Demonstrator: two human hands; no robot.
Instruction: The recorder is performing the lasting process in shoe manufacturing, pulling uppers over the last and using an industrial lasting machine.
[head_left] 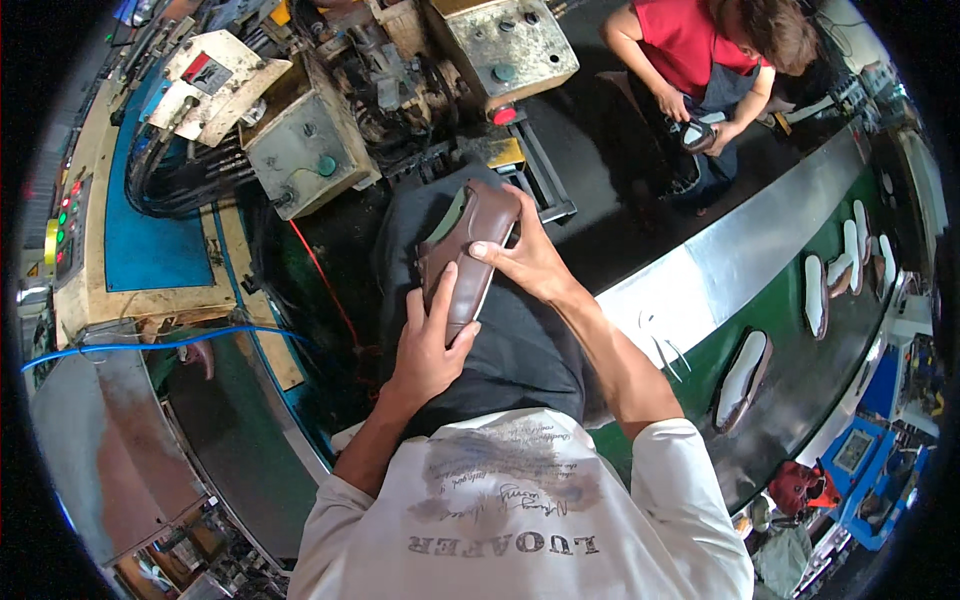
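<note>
Brown shoe: one brown shoe is tilted above the person's dark-trousered lap, probably kept close for a clear view.
Left hand: the left hand has its grip closed on the shoe's nearer end, seemingly to steady it.
Right hand: the right hand has its grip around the far end, thumb pressed on the side, perhaps for control.
Green counter: at right, the green counter carries brown-and-white shoes, apparently laid within reach.
</note>
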